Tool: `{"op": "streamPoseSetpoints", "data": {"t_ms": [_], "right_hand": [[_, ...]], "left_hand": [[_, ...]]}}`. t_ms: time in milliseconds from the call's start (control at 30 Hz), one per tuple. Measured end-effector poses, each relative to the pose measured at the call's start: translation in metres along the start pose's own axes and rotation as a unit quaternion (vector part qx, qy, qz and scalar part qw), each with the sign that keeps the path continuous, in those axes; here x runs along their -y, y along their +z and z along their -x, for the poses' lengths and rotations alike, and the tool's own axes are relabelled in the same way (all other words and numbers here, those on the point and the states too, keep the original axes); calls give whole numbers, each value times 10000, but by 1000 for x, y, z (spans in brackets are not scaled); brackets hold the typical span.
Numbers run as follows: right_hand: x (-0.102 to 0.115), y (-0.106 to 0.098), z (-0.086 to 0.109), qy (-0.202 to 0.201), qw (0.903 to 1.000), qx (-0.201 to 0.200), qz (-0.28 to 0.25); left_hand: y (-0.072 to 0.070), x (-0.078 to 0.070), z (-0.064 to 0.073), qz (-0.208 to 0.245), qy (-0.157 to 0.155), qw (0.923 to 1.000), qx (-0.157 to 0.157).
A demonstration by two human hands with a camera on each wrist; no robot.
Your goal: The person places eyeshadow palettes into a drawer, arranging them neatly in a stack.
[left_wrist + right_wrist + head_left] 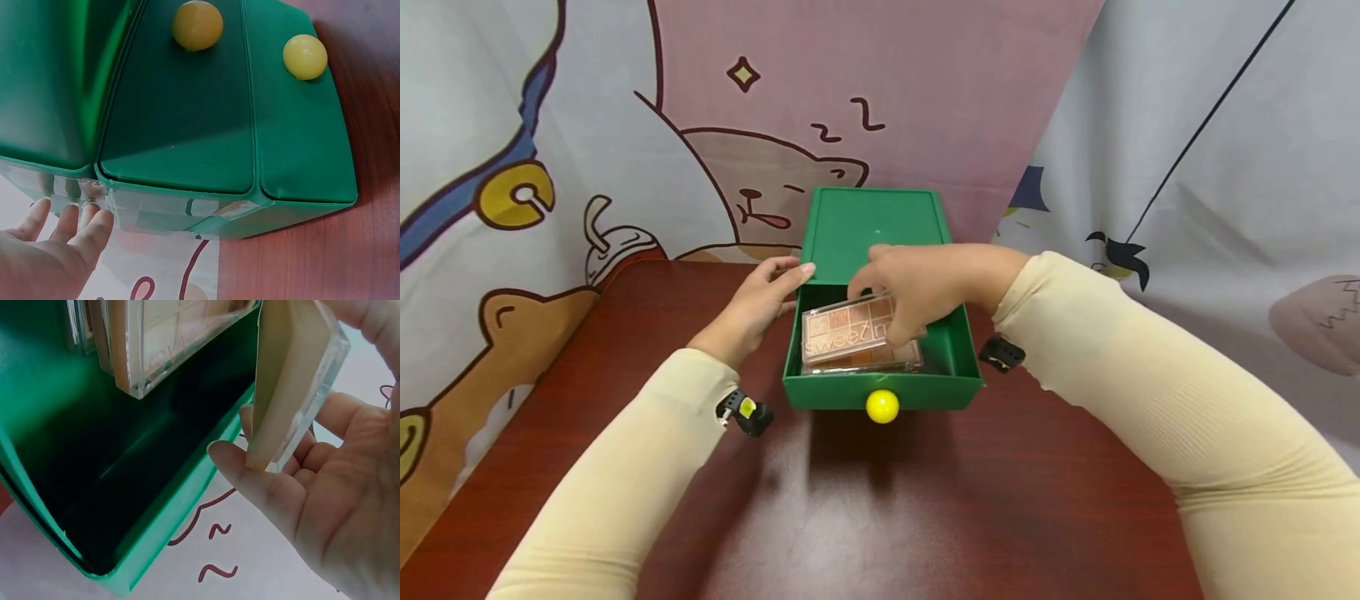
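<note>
A green drawer box [880, 218] stands on the table, its top drawer [951, 342] pulled out towards me. My right hand [917, 279] reaches into this drawer and grips a clear-lidded eyeshadow palette [842, 327] by its edges, also seen as the held palette [294, 381] in the right wrist view. It lies tilted above another palette [872, 360]. More stacked palettes [169, 337] show in the drawer in the right wrist view. My left hand [760, 304] rests against the box's left side, thumb on the top edge; its fairly straight fingers [94, 234] are near clear tape.
A yellow knob [882, 407] sits on the pulled-out drawer's front. Below it two further drawers with yellow knobs [305, 57] are closed. The box stands on a reddish-brown wooden table [850, 517]. Behind hangs a cartoon-printed curtain [925, 92].
</note>
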State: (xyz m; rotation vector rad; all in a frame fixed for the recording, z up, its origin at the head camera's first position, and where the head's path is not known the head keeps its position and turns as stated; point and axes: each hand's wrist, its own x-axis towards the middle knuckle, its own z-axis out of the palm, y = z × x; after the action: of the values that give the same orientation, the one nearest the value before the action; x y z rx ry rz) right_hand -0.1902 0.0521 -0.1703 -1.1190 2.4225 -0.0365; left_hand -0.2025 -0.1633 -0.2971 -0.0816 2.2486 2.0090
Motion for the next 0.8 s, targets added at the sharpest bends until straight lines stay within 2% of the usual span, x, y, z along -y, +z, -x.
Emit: {"op": "streamPoseSetpoints", "data": {"t_ms": [400,800], "right_hand": [[2,5,-4,141,9989,423,-132],[5,10,-9,322,9977,581,-148]], "left_hand": [[-1,0,0,-24,11,10000,39],[0,-3,3,16,-63,10000,68]]}}
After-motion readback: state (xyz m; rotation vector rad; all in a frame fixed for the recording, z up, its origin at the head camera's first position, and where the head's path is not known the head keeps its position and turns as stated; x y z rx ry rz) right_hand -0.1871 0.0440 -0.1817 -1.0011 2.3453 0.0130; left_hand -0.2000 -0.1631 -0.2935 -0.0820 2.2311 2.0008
